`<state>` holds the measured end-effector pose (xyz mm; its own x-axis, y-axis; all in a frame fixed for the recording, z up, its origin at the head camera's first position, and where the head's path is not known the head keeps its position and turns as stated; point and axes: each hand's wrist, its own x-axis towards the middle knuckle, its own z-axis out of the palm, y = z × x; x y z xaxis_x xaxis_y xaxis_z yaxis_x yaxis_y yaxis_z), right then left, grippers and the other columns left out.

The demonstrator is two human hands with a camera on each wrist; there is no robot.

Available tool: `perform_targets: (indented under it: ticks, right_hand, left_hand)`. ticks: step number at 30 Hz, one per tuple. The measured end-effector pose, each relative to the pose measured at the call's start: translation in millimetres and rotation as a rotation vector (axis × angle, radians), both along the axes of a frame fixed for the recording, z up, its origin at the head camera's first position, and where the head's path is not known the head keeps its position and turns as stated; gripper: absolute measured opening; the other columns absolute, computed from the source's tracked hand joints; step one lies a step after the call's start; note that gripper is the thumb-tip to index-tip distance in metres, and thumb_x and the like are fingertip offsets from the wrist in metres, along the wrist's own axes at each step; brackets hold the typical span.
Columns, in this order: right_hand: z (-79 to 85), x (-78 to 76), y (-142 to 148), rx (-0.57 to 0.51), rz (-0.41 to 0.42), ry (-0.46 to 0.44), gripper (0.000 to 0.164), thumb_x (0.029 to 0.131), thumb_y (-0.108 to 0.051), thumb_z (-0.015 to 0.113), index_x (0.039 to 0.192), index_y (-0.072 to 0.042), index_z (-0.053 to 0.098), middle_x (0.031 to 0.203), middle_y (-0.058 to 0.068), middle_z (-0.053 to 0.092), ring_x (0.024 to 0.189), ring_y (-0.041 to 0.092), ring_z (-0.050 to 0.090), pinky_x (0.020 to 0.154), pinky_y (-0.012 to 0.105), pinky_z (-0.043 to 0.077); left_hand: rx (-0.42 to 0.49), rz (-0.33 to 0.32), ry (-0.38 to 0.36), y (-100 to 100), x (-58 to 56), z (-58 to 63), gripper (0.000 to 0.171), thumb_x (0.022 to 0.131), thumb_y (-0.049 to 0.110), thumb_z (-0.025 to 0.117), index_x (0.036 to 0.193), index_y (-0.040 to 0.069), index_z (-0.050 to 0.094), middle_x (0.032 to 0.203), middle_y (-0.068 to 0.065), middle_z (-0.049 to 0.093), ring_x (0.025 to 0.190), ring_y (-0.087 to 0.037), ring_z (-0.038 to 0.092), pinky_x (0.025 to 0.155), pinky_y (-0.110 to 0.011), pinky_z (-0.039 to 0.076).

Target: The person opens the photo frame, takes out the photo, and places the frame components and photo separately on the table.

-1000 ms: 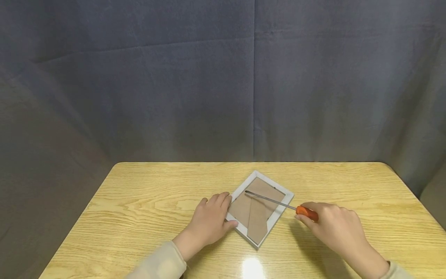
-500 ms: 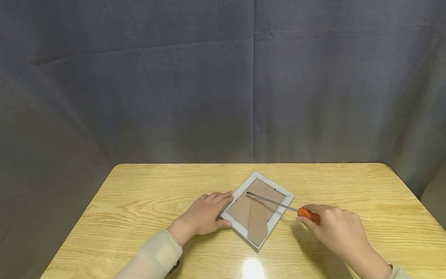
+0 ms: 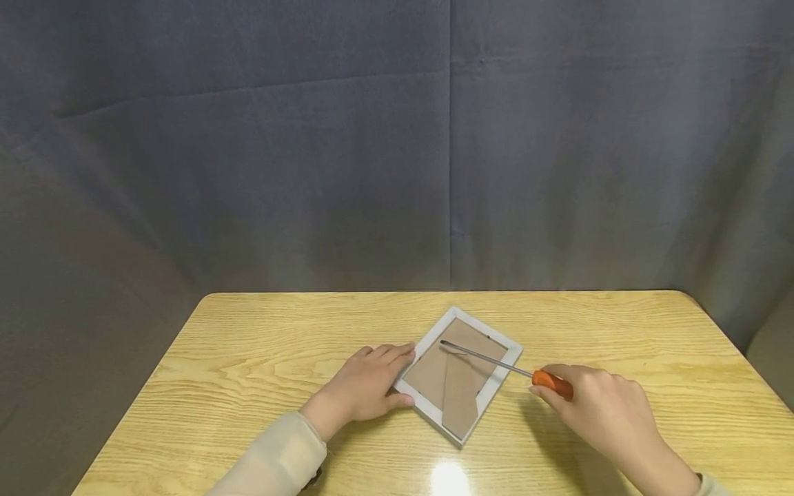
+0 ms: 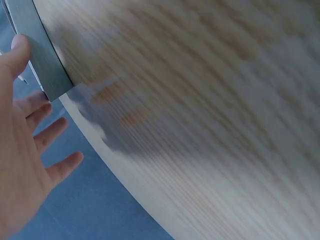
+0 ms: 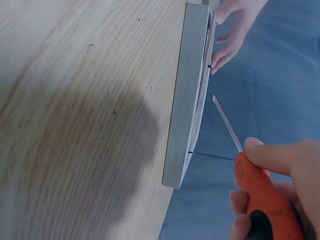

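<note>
A picture frame (image 3: 487,327) with a pale grey border lies back side up on the table, turned cornerwise. Its brown backing board (image 3: 424,376) carries a stand leg (image 3: 460,403). At the left corner my left hand (image 3: 366,387) touches the frame, thumb on one side and fingertips on the other, fingers fairly straight in the left wrist view. My right hand (image 3: 608,410) grips the orange handle of a screwdriver (image 3: 552,384). The screwdriver's metal shaft (image 5: 227,122) points left over the backing; in the right wrist view its tip stands apart from the frame.
The wood-grain table (image 3: 248,358) surrounds the frame on all sides. Behind its far edge hangs a dark grey-blue curtain (image 3: 322,172). Small dark tabs (image 3: 488,337) stick out along the frame's inner edge.
My left hand has slid a little left and back from the frame's border to its corner. The screwdriver and right hand have shifted slightly right; the frame has barely moved.
</note>
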<state>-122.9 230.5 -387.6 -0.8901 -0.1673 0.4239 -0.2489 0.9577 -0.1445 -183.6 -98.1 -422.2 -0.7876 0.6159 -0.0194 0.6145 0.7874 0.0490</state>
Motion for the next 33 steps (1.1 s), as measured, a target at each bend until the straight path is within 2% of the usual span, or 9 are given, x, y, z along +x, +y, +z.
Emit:
perform_targets:
  ticks: [5,12,18,25,33]
  right_hand:
    - [0.6,0.5,0.9,-0.002,-0.001,0.009,0.028,0.069,-0.045,0.075,0.086,-0.024,0.076,0.054,-0.005,0.062,0.041,0.011,0.036,0.034,0.026,0.025]
    - [0.3,0.3,0.9,0.003,0.003,0.020,0.028,0.069,-0.047,0.074,0.086,-0.024,0.075,0.051,-0.007,0.056,0.041,0.010,0.034,0.033,0.026,0.024]
    - [-0.3,0.5,1.4,-0.001,0.001,0.022,0.027,0.069,-0.047,0.074,0.085,-0.025,0.076,0.052,-0.006,0.058,0.041,0.011,0.036,0.034,0.026,0.025]
    - [-0.6,0.8,0.5,-0.002,0.005,0.018,0.027,0.068,-0.046,0.075,0.085,-0.025,0.075,0.051,-0.007,0.056,0.041,0.011,0.036,0.034,0.026,0.025]
    - [0.7,0.6,-0.6,-0.006,0.007,0.008,0.026,0.069,-0.045,0.075,0.084,-0.025,0.075,0.051,-0.008,0.055,0.041,0.011,0.035,0.033,0.026,0.025]
  left_hand:
    - [-0.014,0.011,0.056,5.7,4.1,0.0,0.082,0.082,0.068,0.045,0.142,0.013,0.042,0.154,-0.002,0.037,0.135,-0.023,0.038,0.108,-0.056,0.037]
    - [-0.032,0.022,0.103,14.4,11.6,-0.7,0.083,0.080,0.072,0.043,0.138,0.012,0.045,0.151,-0.004,0.042,0.132,-0.024,0.041,0.104,-0.058,0.040]
    - [-0.039,0.028,0.131,20.3,17.5,-2.9,0.082,0.080,0.073,0.041,0.134,0.011,0.047,0.149,-0.006,0.043,0.131,-0.024,0.042,0.102,-0.058,0.043]
    - [-0.069,0.063,0.136,28.5,27.7,-0.9,0.073,0.082,0.072,0.041,0.119,0.010,0.052,0.147,-0.007,0.046,0.128,-0.023,0.045,0.101,-0.055,0.045]
    - [-0.184,0.133,0.167,44.4,37.4,2.3,0.082,0.083,0.073,0.036,0.131,0.007,0.048,0.145,-0.008,0.049,0.127,-0.024,0.047,0.103,-0.050,0.045]
